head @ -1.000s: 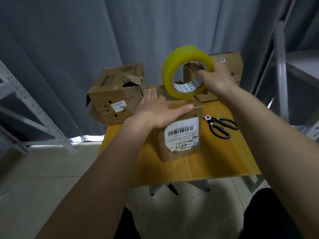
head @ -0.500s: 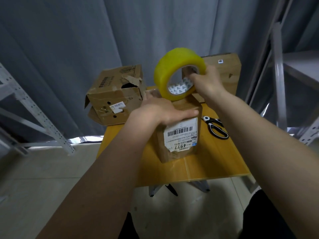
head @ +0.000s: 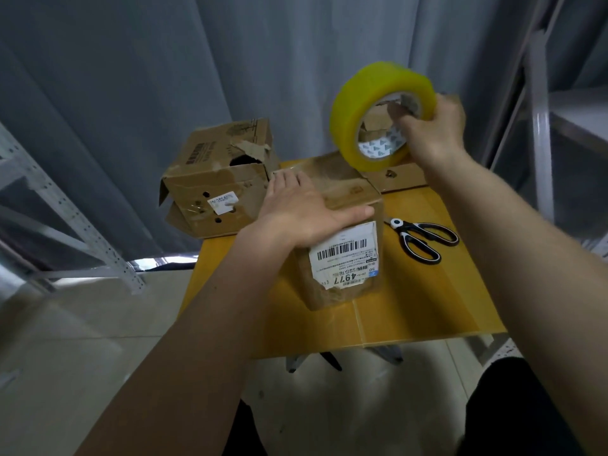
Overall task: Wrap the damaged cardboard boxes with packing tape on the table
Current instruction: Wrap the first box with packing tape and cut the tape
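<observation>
A small cardboard box point(head: 348, 268) with a white barcode label stands in the middle of the yellow table point(head: 427, 307). My left hand point(head: 302, 212) lies flat on its top, fingers straight, thumb along the front edge. My right hand point(head: 431, 130) grips a big yellow tape roll point(head: 371, 110), fingers through its core, held above the box's far right corner. A torn box point(head: 217, 179) with holes sits at the table's back left. Another box point(head: 401, 176) lies behind the roll, mostly hidden.
Black-handled scissors point(head: 421, 240) lie on the table right of the labelled box. Grey curtains hang behind. Metal shelf frames stand at the left point(head: 65, 205) and the right point(head: 539, 126). Pale tiled floor lies around the table.
My right hand has lifted the tape roll up and to the right, away from the box top. The left hand stays pressed on the box.
</observation>
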Motion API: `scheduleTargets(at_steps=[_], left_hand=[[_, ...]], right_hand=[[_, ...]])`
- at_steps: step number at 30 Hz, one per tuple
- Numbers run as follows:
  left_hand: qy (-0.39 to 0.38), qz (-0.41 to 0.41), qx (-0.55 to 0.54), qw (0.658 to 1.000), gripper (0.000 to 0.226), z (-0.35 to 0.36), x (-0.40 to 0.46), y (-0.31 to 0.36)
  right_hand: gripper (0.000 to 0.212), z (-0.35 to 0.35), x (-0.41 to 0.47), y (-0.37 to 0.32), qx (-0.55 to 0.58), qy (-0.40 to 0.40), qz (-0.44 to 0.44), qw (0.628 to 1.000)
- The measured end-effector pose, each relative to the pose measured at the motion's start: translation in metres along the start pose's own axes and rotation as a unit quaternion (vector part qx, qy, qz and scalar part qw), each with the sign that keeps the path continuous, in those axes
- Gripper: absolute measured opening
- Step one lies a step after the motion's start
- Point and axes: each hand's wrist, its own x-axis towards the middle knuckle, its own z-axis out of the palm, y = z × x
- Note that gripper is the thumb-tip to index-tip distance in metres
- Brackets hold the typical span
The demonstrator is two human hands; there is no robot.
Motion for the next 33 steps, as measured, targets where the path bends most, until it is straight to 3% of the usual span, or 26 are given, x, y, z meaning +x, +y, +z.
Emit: scheduleTargets(at_steps=[5, 13, 19, 24, 28, 33], left_hand=[[0.006, 0.002, 0.017, 1.000, 0.139, 0.001, 0.001, 0.007], [0.004, 0.004, 0.013, 1.000, 0.143, 0.002, 0.000, 0.007], [0.009, 0.003, 0.005, 1.000, 0.146, 0.003, 0.002, 0.006], [0.002, 0.022, -0.036, 0.999, 0.124, 0.005, 0.001, 0.005], [-0.020, 0.027, -0.010, 0.999, 0.112, -0.002, 0.003, 0.006], [-0.025, 0.046, -0.009, 0.999, 0.136, -0.009, 0.015, 0.036]], right_hand=[[0.014, -0.007, -0.003, 0.018, 0.078, -0.012, 0.055, 0.995], [0.008, -0.015, 0.004, 0.036, 0.075, 0.004, 0.074, 0.994], [0.020, -0.026, -0.007, 0.072, 0.120, -0.006, 0.229, 0.966], [0.015, -0.013, -0.020, 0.093, 0.185, -0.015, 0.301, 0.935], [0.016, -0.007, -0.026, 0.103, 0.233, -0.028, 0.341, 0.910], [0.035, -0.006, -0.030, 0.104, 0.236, -0.014, 0.348, 0.907]])
